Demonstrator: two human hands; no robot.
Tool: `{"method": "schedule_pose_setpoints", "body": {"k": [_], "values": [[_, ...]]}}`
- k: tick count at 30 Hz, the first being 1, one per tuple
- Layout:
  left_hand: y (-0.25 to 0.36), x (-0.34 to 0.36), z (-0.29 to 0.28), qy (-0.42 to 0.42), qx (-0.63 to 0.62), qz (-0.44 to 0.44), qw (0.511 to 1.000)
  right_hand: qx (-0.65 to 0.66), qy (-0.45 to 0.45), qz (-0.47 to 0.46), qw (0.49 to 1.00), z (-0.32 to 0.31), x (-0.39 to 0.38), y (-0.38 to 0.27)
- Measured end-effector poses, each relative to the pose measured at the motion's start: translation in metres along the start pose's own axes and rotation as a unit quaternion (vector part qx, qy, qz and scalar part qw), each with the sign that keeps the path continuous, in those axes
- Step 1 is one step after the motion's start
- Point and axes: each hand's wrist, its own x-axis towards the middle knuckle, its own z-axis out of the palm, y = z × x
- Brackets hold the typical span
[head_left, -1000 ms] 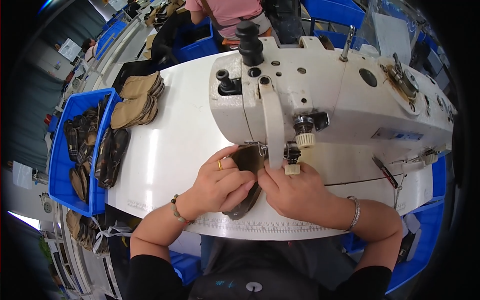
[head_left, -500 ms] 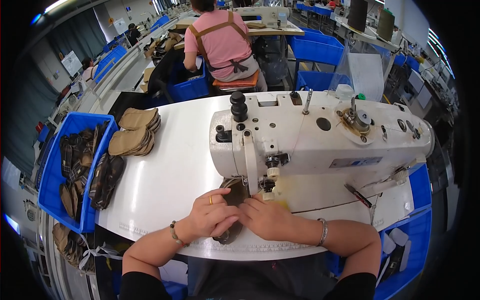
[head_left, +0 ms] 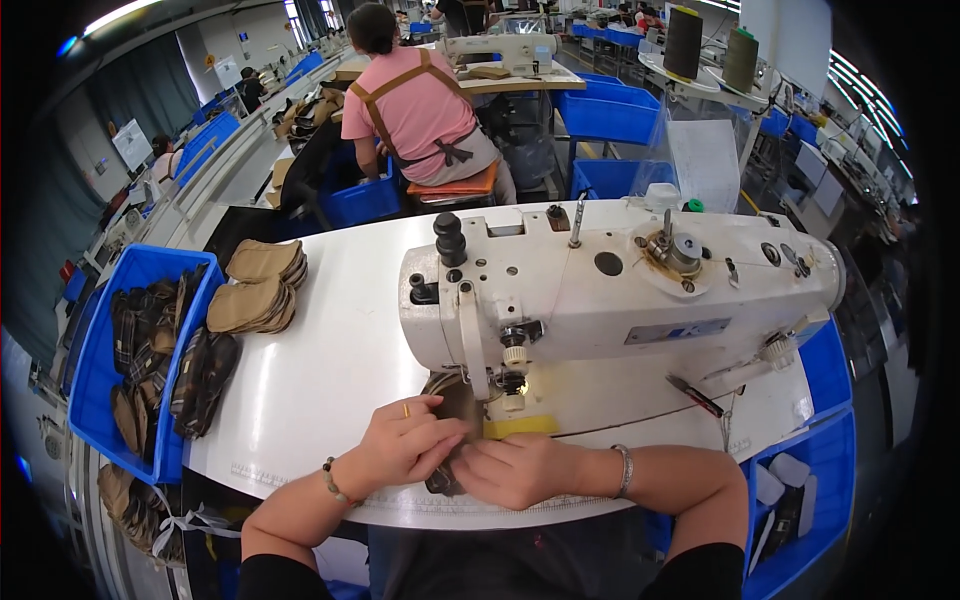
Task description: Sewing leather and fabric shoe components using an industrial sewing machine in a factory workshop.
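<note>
A brown fabric piece [head_left: 457,402] lies under the needle end of the white sewing machine [head_left: 590,290], its near part dark and partly hidden by my hands. My left hand [head_left: 405,443], with a ring, grips the left edge of the piece, thumb and fingers closed together. Just right of it, my right hand [head_left: 512,470] pinches the piece's near part. The fingertips of both hands almost meet over the fabric. A yellow strip [head_left: 520,426] lies on the machine bed beyond my right hand.
Left on the white table [head_left: 330,330] are tan fabric pieces [head_left: 255,300] in stacks and dark plaid pieces [head_left: 203,380]. A blue bin [head_left: 165,455] holds more plaid pieces. Thread snips [head_left: 695,394] lie right. Another blue bin [head_left: 840,480] stands lower right. A person in pink [head_left: 415,115] sits ahead.
My right hand has drawn back toward the table's near edge, uncovering the yellow strip. My left hand keeps its place at the fabric. The whole view has shifted slightly.
</note>
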Motion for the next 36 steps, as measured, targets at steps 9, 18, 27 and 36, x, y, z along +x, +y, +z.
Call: {"method": "schedule_pose_setpoints", "body": {"k": [9, 18, 27, 36], "values": [[0.003, 0.011, -0.015, -0.05, 0.103, 0.047, 0.992, 0.008, -0.004, 0.023, 1.0, -0.007, -0.002, 0.007], [0.007, 0.001, -0.003, -0.051, 0.049, 0.036, 0.997, -0.003, 0.041, 0.035, 0.999, -0.008, 0.002, 0.006], [0.008, -0.016, -0.011, 0.027, 0.005, 0.148, 0.989, 0.003, 0.003, 0.037, 0.999, -0.005, -0.001, -0.002], [0.019, 0.007, -0.025, 0.044, 0.058, 0.032, 0.997, -0.016, 0.021, 0.102, 0.994, -0.014, 0.005, 0.008]]}}
